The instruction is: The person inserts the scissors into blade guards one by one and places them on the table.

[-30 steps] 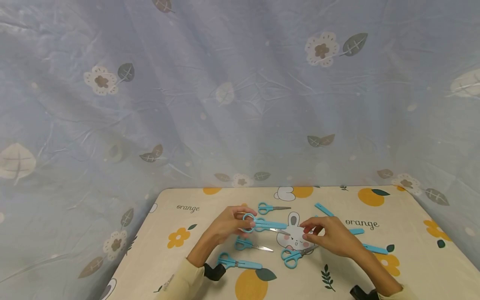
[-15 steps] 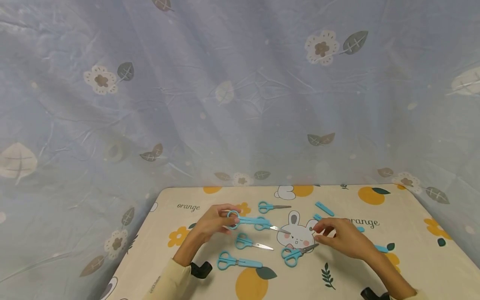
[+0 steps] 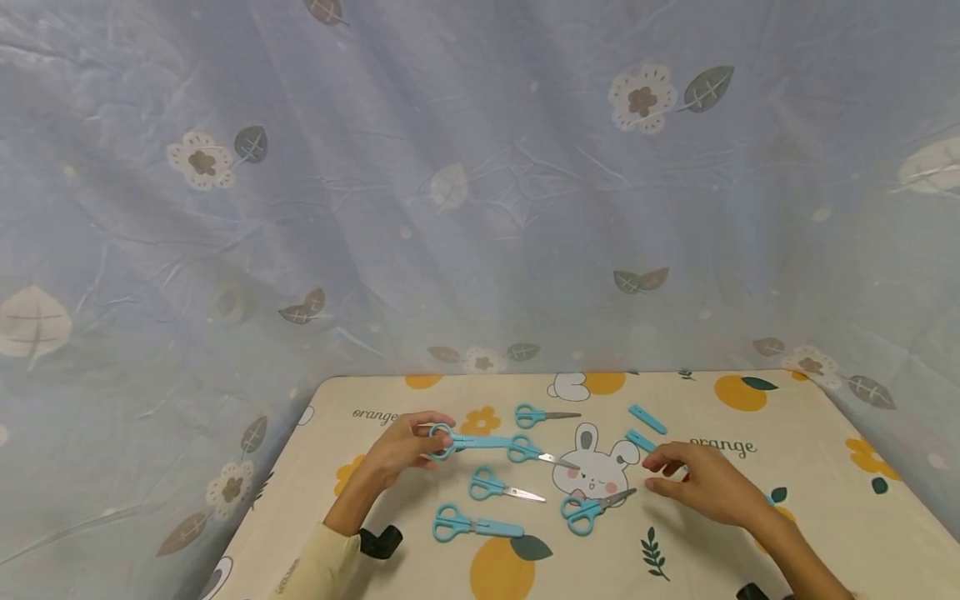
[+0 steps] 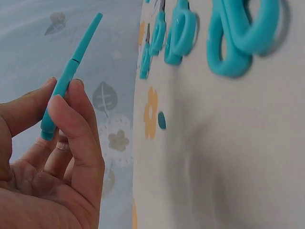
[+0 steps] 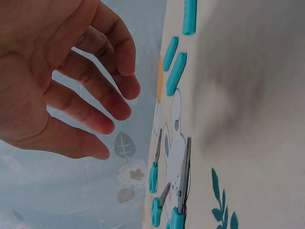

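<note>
My left hand [image 3: 405, 450] pinches light-blue scissors [image 3: 480, 442] by a finger loop, a blue cap over their blades. In the left wrist view these capped scissors [image 4: 71, 71] point up and away between thumb and fingers, above the table. My right hand [image 3: 705, 482] hovers over the right side, fingers loosely bent and holding nothing. Bare-bladed scissors lie in the middle: one pair at the back [image 3: 530, 416], one overlapped by the held cap's tip [image 3: 522, 449], one nearer [image 3: 489, 484] and one by the rabbit print [image 3: 582, 513]. Another capped pair [image 3: 480, 526] lies in front.
Loose blue blade caps [image 3: 647, 418] lie on the right, another cap [image 3: 640, 440] just beyond my right fingers. The right wrist view shows a further cap [image 5: 189, 16]. A printed cream cloth [image 3: 825, 517] covers the table; a patterned grey-blue curtain [image 3: 480, 250] stands behind.
My left hand has moved left with the capped scissors, away from the middle. My right hand has drawn off to the right and slightly nearer, its fingers still holding nothing.
</note>
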The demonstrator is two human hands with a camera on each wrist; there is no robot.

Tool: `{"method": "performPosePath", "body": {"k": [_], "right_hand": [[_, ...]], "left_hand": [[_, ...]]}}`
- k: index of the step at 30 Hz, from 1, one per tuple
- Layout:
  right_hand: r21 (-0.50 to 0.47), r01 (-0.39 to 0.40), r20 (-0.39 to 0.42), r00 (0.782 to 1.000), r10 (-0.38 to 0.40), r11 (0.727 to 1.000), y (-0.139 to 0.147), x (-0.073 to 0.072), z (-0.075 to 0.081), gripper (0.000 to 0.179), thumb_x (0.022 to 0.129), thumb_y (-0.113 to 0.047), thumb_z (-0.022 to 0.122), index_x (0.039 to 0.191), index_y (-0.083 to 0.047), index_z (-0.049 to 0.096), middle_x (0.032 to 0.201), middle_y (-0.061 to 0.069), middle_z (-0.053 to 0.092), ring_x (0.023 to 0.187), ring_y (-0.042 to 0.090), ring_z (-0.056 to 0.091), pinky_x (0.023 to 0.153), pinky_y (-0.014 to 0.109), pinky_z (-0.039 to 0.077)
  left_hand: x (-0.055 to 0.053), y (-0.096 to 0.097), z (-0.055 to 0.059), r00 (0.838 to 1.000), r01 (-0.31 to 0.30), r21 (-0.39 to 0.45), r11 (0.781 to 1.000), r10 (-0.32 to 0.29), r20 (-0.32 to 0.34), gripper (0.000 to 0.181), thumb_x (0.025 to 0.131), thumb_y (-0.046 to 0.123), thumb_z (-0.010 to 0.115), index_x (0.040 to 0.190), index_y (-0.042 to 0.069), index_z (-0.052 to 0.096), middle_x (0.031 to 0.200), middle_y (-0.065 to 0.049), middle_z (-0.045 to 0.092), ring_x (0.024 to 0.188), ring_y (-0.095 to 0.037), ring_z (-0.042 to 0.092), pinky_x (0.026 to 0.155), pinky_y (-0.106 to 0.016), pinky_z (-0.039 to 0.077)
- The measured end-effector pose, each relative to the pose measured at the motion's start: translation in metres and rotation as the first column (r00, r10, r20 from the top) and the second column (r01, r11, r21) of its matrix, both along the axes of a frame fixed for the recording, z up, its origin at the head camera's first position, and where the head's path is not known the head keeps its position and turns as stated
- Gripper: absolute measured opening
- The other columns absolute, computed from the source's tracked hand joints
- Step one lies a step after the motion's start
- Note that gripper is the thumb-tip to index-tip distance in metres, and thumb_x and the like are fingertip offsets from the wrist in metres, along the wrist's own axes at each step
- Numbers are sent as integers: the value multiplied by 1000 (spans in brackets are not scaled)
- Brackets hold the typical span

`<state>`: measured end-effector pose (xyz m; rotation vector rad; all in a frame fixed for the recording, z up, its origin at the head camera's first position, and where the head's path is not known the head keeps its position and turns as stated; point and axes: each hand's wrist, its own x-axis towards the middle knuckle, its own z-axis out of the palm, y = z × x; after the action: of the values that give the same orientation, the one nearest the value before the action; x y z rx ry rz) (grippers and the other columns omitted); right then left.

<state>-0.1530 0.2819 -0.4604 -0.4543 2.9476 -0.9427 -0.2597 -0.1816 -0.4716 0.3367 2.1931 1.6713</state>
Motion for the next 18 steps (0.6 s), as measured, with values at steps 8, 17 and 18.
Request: {"method": "performPosePath", "body": {"k": [8,17,18], "right_hand": [[11,44,63,997,-45,999,10,4,-2,28,88,-40,75,105,-18,72,101,-6,70,88,8,63,72,25,53],[13,35,53,998,-36,999,19,9,-6,27,88,-39,75,105,-17,72,100,-5,70,86,5,63,73,26,54],[12,31,52,998,-32,999,20,9,-6,28,88,-39,75,105,-17,72,101,-4,71,86,5,63,73,26,54]], "left_hand": [[-1,-18,-5,999,-50,-34,998,50,11,38,91,27,74,125,12,65,102,-9,69,85,-18,66,76,-43,60],[-3,-30,-13,995,-95,-65,993,97,26,45,92,26,73,131,5,62,93,-7,69,79,-18,65,69,-37,60],[-4,-31,-14,995,-98,-66,993,100,25,46,92,26,73,131,5,62,92,-6,69,77,-19,65,68,-37,59]]}}
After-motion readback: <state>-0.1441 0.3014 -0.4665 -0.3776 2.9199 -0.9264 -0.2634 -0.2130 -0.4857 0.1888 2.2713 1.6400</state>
